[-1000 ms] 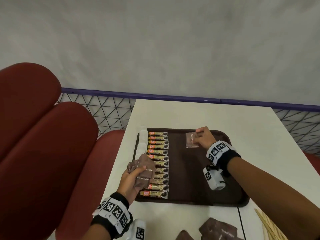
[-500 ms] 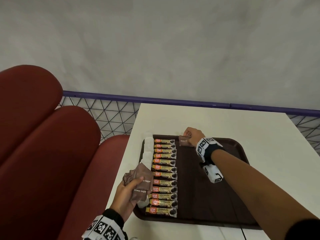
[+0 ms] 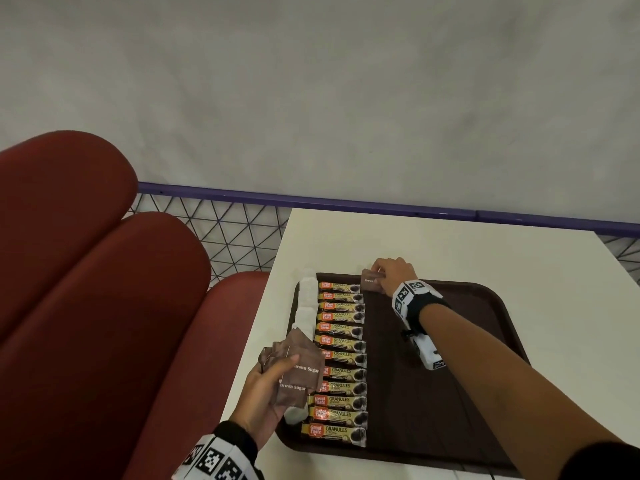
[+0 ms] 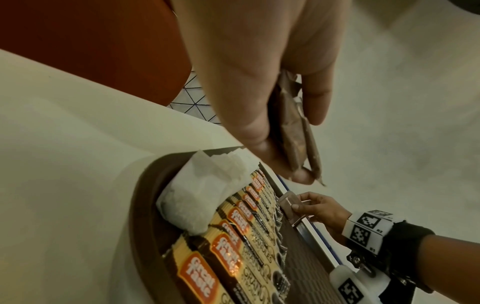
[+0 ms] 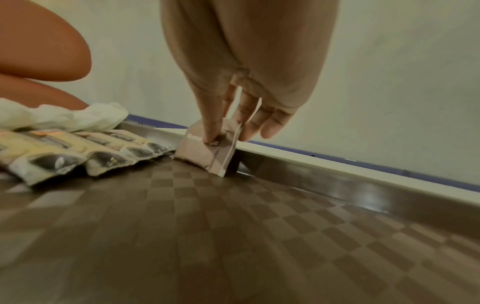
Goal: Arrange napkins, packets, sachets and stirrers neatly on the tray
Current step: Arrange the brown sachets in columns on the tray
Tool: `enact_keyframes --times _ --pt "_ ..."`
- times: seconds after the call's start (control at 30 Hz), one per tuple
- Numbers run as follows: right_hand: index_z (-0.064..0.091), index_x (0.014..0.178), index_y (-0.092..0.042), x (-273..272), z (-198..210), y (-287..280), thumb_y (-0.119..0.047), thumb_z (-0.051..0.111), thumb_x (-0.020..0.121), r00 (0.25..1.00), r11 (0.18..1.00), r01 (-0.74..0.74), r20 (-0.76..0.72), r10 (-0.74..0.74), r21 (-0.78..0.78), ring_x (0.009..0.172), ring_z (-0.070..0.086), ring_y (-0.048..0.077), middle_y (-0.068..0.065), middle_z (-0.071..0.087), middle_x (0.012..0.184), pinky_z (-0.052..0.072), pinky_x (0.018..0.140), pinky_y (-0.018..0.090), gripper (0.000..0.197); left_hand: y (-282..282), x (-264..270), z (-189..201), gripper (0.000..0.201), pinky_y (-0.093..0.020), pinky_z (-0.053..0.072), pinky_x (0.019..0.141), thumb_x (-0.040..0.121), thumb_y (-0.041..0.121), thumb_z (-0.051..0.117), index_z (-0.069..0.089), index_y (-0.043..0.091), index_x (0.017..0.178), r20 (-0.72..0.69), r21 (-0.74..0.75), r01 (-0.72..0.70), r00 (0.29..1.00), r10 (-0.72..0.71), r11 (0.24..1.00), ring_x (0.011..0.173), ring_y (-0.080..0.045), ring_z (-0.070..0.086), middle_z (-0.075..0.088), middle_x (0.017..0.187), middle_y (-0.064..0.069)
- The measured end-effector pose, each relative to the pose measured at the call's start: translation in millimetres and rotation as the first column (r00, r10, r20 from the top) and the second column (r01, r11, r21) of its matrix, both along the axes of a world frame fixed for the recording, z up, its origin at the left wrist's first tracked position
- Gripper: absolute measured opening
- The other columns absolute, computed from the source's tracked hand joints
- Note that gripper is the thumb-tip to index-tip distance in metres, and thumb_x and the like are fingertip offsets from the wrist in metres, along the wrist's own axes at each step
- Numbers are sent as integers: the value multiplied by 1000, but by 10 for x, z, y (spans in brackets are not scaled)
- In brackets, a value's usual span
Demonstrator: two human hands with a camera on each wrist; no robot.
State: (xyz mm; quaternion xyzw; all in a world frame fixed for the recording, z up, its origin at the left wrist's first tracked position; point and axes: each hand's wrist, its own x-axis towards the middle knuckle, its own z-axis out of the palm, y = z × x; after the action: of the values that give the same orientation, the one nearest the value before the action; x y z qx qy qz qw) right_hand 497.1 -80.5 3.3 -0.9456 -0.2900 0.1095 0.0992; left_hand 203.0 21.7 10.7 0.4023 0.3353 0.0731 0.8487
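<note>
A dark brown tray (image 3: 460,393) lies on the white table. White napkins (image 3: 307,303) line its left edge, with a column of several coffee granule sachets (image 3: 341,355) beside them. My left hand (image 3: 266,386) holds a fanned bunch of brown sugar packets (image 3: 298,372) over the tray's left edge; the left wrist view shows the thumb and fingers pinching the packets (image 4: 296,131). My right hand (image 3: 391,277) pinches one brown sugar packet (image 3: 370,281) at the tray's far rim, just right of the top sachet. In the right wrist view that packet (image 5: 207,152) stands tilted, its lower edge on the tray floor (image 5: 233,236).
Red cushioned seats (image 3: 90,306) stand left of the table. A purple rail (image 3: 346,202) with wire mesh runs behind the table, against a grey wall. The right half of the tray holds only my forearm above it.
My right hand has carried its single sugar packet left along the tray's far rim, up to the top of the sachet column. The left hand still holds its bunch. The camera view shifted.
</note>
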Motion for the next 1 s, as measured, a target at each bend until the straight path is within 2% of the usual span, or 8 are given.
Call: enact_keyframes --times 0.23,0.37,0.47,0.6,0.73,0.8,0.9,1.0 --pt "51 128 -26 21 -81 -24 -17 53 92 989 994 -80 116 88 -72 124 35 23 5 44 129 33 102 34 38 -29 -2 12 46 -32 53 65 72 10 64 57 6 118 9 -9 22 1000 -22 1000 89 -27 66 71 101 -16" --pt "44 135 -24 -33 -48 -74 -18 53 92 992 1000 -8 129 4 26 125 35 24 6 43 132 34 102 34 45 -61 48 -1 48 -34 53 72 73 9 66 57 7 120 -14 12 15 1000 -15 1000 95 -30 65 69 109 -18" --pt "48 131 -19 -165 -2 -160 -16 51 92 991 984 16 127 -39 175 122 37 25 8 47 129 36 100 36 40 -109 105 -34 50 -37 53 76 74 8 67 55 5 122 -29 25 -14 999 15 1000 100 -34 63 67 112 -21" --pt "56 120 -15 -498 70 -342 -21 53 91 998 929 -20 -55 43 368 112 42 21 4 54 114 39 96 33 30 -217 182 -7 36 -34 55 69 81 1 64 56 7 116 -11 16 -38 999 38 999 90 -30 66 67 109 -20" --pt "60 110 -9 -927 238 -517 -20 57 90 942 848 -58 -254 221 526 77 49 4 -9 53 87 40 67 7 23 -321 240 28 30 -27 56 55 82 -2 63 58 10 109 -8 15 -70 997 70 997 81 -26 67 68 101 -16" --pt "57 108 -10 -1110 309 -594 -23 58 90 881 846 -3 -398 254 533 72 47 -1 -11 52 86 39 63 4 22 -366 262 28 28 -28 56 55 81 -2 64 59 10 106 -14 24 -89 996 89 996 80 -26 68 69 99 -16" --pt "52 105 -15 -1293 309 -683 -27 62 87 780 855 105 -575 246 509 74 48 1 -7 53 86 40 64 5 24 -438 286 34 29 -29 54 55 81 -1 65 60 10 107 -19 43 -100 995 101 994 78 -26 68 69 100 -16" --pt "53 98 -16 -1379 228 -705 -29 68 82 735 881 135 -642 218 454 82 52 10 1 56 93 43 74 20 25 -497 314 49 38 -27 54 52 80 1 66 57 6 117 -29 54 -90 995 91 995 76 -26 68 68 101 -17"
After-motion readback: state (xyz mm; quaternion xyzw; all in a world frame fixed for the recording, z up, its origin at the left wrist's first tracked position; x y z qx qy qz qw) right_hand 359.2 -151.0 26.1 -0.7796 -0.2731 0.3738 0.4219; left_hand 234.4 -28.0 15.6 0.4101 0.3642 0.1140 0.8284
